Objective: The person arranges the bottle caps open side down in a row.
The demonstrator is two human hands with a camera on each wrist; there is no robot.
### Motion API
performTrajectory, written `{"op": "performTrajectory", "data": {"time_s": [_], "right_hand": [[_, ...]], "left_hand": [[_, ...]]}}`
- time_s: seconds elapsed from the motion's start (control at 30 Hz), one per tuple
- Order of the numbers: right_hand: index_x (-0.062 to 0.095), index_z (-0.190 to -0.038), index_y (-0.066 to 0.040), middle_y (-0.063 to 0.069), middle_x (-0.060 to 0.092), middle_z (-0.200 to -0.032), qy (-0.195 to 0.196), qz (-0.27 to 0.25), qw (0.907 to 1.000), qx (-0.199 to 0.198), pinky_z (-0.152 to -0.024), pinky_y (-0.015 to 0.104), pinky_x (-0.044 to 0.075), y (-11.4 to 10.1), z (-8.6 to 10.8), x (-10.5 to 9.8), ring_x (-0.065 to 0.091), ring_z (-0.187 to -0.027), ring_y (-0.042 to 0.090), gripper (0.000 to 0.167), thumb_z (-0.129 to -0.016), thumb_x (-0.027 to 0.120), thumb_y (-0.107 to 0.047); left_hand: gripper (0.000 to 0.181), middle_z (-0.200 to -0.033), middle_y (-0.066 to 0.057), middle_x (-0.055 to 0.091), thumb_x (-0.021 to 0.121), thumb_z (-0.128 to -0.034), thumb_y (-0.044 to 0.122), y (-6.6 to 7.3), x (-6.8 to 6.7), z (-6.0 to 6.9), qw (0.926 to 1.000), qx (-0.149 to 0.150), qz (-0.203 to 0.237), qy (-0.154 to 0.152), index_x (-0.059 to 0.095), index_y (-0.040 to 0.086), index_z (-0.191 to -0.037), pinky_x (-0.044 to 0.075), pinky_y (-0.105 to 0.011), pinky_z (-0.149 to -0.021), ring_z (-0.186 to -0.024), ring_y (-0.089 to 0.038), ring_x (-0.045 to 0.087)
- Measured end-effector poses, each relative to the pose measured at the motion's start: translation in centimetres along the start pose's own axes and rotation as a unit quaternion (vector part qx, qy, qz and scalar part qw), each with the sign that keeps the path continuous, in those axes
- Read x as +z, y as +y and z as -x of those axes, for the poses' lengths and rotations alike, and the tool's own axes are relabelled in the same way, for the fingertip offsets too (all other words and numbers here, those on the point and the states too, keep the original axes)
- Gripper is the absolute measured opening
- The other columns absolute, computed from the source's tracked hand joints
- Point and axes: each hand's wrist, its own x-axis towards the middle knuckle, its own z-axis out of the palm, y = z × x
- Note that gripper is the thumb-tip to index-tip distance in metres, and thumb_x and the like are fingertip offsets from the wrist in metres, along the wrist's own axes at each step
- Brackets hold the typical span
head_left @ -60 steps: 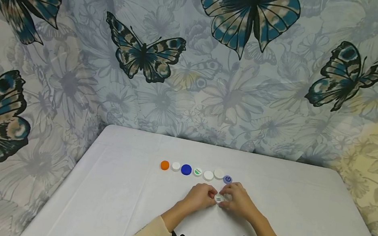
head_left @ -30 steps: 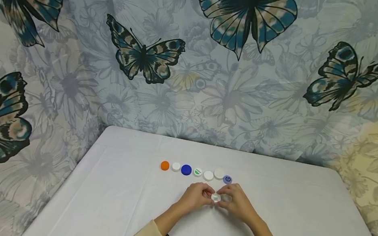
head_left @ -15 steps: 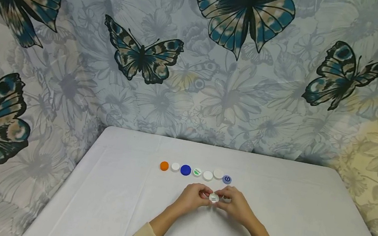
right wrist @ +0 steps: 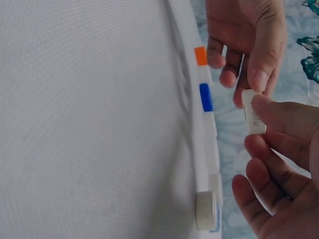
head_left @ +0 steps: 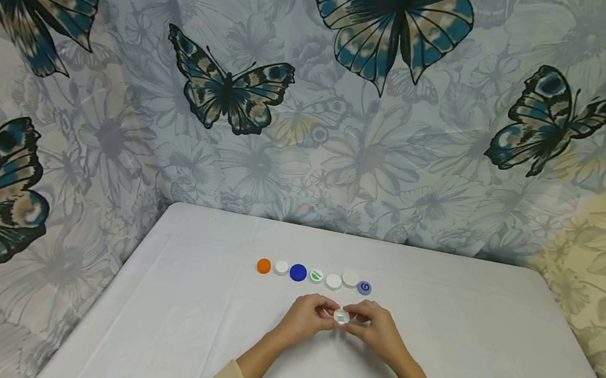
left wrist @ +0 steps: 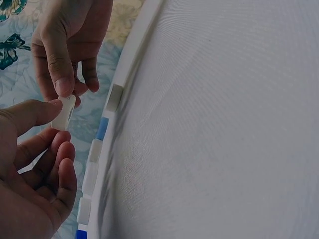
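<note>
A small white bottle cap [head_left: 341,316] is held between my two hands, a little above the table. My left hand [head_left: 309,317] pinches one side of it with thumb and fingertip, while my right hand [head_left: 378,329] pinches the opposite side. Seen edge-on in the right wrist view, the pinched bottle cap [right wrist: 254,112] bears small dark printing. Another white cap [left wrist: 114,97] lies on the table beside the right hand, mostly hidden by that hand in the head view.
Beyond the hands runs a row of caps: orange [head_left: 264,266], white, dark blue [head_left: 298,272], white with green, two white, and light blue [head_left: 364,287]. They rest on a white-covered table [head_left: 171,326]. A butterfly-patterned cloth [head_left: 309,151] hangs behind.
Both hands have shifted slightly left with the white bottle cap between them, and its visible face has turned a little. The row of caps stays where it was.
</note>
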Motion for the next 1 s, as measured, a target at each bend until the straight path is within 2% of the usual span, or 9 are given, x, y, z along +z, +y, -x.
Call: {"op": "performTrajectory", "data": {"time_s": [0.23,0.57,0.8,1.0], "right_hand": [[0.075,-0.097,-0.005,-0.001,0.070,-0.084,0.028,-0.020,0.9994,0.003,-0.069,0.023,0.053,-0.1,0.2,0.5,0.060,-0.076,0.008,0.024,-0.074,0.080,-0.003],[0.075,-0.093,-0.001,0.004,0.072,-0.083,0.092,-0.034,0.9946,-0.035,-0.065,0.022,0.054,-0.2,0.5,1.3,0.060,-0.072,0.003,0.021,-0.072,0.080,0.001],[0.075,-0.092,0.000,0.003,0.071,-0.080,0.116,-0.031,0.9920,-0.040,-0.063,0.020,0.052,-0.3,0.5,1.9,0.057,-0.072,-0.004,0.019,-0.073,0.079,0.002],[0.075,-0.092,0.002,0.002,0.068,-0.081,0.135,-0.008,0.9887,-0.064,-0.060,0.022,0.050,-0.4,0.4,2.3,0.056,-0.072,0.000,0.017,-0.074,0.077,0.004]], "left_hand": [[0.027,-0.089,-0.004,0.071,0.078,-0.0809,0.014,-0.1,-0.3,0.1,0.9999,-0.008,-0.001,0.012,0.073,0.004,-0.105,0.046,-0.015,-0.062,-0.072,0.001,0.054],[0.027,-0.090,-0.004,0.073,0.074,-0.0860,0.025,-0.4,-0.3,0.2,0.9995,-0.012,0.000,0.030,0.075,0.006,-0.105,0.047,-0.015,-0.063,-0.073,0.000,0.054],[0.030,-0.101,-0.007,0.075,0.069,-0.0901,0.030,-0.7,-0.2,0.2,0.9992,-0.015,0.016,0.034,0.075,0.005,-0.106,0.052,-0.017,-0.069,-0.084,-0.007,0.066],[0.029,-0.097,-0.006,0.076,0.069,-0.0906,0.030,-0.9,0.0,0.2,0.9982,-0.019,0.023,0.051,0.076,0.005,-0.103,0.052,-0.018,-0.069,-0.083,-0.008,0.067]]}}
